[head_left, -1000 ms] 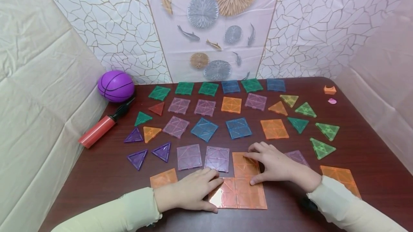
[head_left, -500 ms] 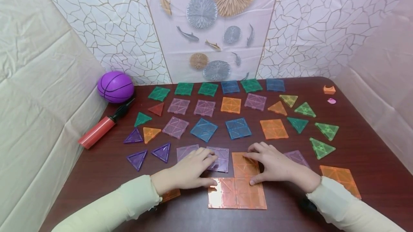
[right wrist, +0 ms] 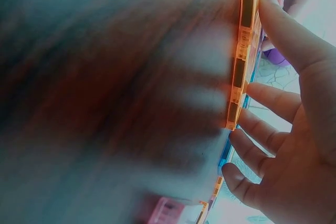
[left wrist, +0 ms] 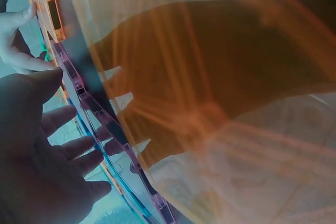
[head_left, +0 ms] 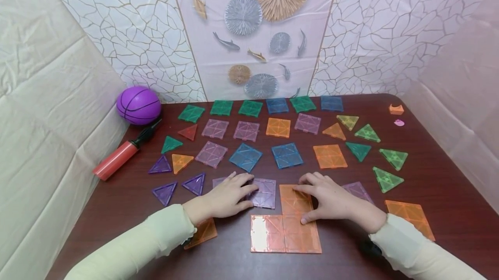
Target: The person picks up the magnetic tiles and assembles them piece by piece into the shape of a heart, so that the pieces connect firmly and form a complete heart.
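two hands [head_left: 226, 195] [head_left: 329, 197] at tiles [head_left: 267, 233], dark reddish table [head_left: 234, 265], pale patterned hangings [head_left: 269, 33]

A: "Lower centre of the frame, what are the orange tiles [head_left: 301, 240] made of?"
B: "Translucent plastic by the look of it, glossy, the left one throwing back white glare."
A: "The worktop [head_left: 234, 262] beneath?"
B: "Dark red-brown, wood-look, with a soft sheen at bottom centre."
A: "And the backdrop [head_left: 362, 50] across the top?"
B: "Printed fabric, creased and faintly shiny; plain pale cloth [head_left: 46, 76], matt and folded, lines the left edge."
A: "The purple ball [head_left: 138, 105] and pump [head_left: 117, 159], centre left?"
B: "Smooth-skinned ball, low gloss; red plastic barrel on the pump."
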### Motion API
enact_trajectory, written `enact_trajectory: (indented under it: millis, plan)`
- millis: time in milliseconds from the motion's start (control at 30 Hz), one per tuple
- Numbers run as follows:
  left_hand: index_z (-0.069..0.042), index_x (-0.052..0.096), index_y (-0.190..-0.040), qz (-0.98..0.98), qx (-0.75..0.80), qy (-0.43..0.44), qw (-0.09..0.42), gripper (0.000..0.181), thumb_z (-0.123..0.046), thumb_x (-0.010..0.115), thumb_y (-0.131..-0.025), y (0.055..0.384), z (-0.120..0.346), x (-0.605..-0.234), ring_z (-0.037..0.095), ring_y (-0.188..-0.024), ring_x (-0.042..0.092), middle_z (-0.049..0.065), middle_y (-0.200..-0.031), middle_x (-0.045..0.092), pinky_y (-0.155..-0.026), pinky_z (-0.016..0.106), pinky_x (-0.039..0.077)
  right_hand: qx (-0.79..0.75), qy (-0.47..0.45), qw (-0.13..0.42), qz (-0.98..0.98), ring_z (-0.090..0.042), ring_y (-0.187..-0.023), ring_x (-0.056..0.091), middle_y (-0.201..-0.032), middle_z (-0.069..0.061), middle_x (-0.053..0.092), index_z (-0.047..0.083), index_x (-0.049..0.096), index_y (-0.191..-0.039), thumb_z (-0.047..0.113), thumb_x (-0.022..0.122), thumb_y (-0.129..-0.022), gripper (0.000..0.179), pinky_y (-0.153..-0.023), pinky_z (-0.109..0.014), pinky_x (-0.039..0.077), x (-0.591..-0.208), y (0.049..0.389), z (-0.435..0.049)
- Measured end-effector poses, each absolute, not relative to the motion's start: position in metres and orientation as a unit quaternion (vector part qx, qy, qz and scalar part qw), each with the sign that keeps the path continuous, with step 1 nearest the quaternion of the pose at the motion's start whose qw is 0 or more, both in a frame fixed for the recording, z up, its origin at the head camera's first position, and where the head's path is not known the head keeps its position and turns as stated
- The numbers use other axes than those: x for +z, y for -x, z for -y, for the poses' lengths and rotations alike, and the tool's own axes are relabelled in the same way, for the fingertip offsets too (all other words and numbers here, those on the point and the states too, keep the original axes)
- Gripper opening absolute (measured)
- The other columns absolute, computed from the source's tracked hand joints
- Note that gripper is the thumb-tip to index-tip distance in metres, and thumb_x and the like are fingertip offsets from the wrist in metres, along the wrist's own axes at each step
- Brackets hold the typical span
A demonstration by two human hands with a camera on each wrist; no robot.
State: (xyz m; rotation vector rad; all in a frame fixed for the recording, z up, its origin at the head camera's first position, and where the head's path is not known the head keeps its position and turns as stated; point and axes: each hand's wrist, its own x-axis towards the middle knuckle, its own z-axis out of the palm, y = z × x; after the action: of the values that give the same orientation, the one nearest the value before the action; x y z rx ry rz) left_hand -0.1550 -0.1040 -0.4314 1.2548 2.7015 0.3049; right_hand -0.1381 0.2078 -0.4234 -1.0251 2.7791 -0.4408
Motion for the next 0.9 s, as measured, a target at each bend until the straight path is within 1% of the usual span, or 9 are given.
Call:
enact_trajectory:
  millis: [200, 400, 567, 667, 800, 900]
  plan:
    - [-0.012, 0.057, -0.133, -0.896, 0.096, -0.429, 0.063, 0.045, -0.036, 0.06, -0.095, 0.156, 0.102, -0.43, 0.027, -0.132, 0.042, 0.014, -0.139, 0.047, -0.113, 0.055, 0.025, -0.148, 0.338, 0.074, -0.926, -0.017, -0.101, 0.044, -0.119, -0.002, 0.052, 0.013, 0.063, -0.129, 0.066, 0.074, -0.068, 0.081, -0.082, -0.039, 0.039, -0.424, 0.138, -0.207]
    - [-0.015, 0.059, -0.13, -0.893, 0.093, -0.436, 0.064, 0.043, -0.038, 0.061, -0.094, 0.152, 0.096, -0.428, 0.024, -0.125, 0.047, 0.011, -0.13, 0.051, -0.112, 0.053, 0.027, -0.151, 0.337, 0.076, -0.926, -0.017, -0.102, 0.044, -0.119, -0.002, 0.052, 0.013, 0.063, -0.129, 0.067, 0.073, -0.068, 0.082, -0.082, -0.039, 0.039, -0.424, 0.138, -0.207]
    - [-0.015, 0.059, -0.131, -0.895, 0.081, -0.433, 0.062, 0.044, -0.04, 0.059, -0.094, 0.147, 0.093, -0.428, 0.023, -0.125, 0.047, 0.01, -0.13, 0.052, -0.113, 0.051, 0.027, -0.148, 0.338, 0.071, -0.927, -0.017, -0.102, 0.044, -0.119, -0.003, 0.052, 0.013, 0.063, -0.129, 0.068, 0.072, -0.068, 0.083, -0.082, -0.039, 0.039, -0.424, 0.138, -0.207]
    - [-0.015, 0.057, -0.134, -0.897, 0.072, -0.431, 0.07, 0.054, -0.049, 0.059, -0.092, 0.144, 0.093, -0.427, 0.024, -0.128, 0.045, 0.012, -0.134, 0.05, -0.114, 0.051, 0.025, -0.149, 0.338, 0.072, -0.927, -0.017, -0.102, 0.045, -0.119, -0.003, 0.052, 0.013, 0.063, -0.129, 0.068, 0.072, -0.068, 0.083, -0.082, -0.039, 0.039, -0.424, 0.138, -0.207]
    - [-0.015, 0.053, -0.139, -0.896, 0.06, -0.432, 0.083, 0.076, -0.065, 0.062, -0.082, 0.142, 0.094, -0.426, 0.025, -0.132, 0.042, 0.013, -0.14, 0.046, -0.116, 0.051, 0.02, -0.149, 0.335, 0.075, -0.927, -0.017, -0.102, 0.044, -0.119, -0.003, 0.052, 0.013, 0.063, -0.129, 0.068, 0.072, -0.068, 0.083, -0.082, -0.039, 0.039, -0.424, 0.139, -0.207]
    - [-0.015, 0.051, -0.14, -0.896, 0.057, -0.432, 0.088, 0.083, -0.068, 0.065, -0.077, 0.142, 0.094, -0.425, 0.025, -0.134, 0.04, 0.013, -0.142, 0.044, -0.116, 0.051, 0.018, -0.148, 0.335, 0.076, -0.927, -0.017, -0.102, 0.044, -0.12, -0.003, 0.052, 0.012, 0.063, -0.129, 0.068, 0.073, -0.068, 0.083, -0.082, -0.04, 0.039, -0.423, 0.139, -0.207]
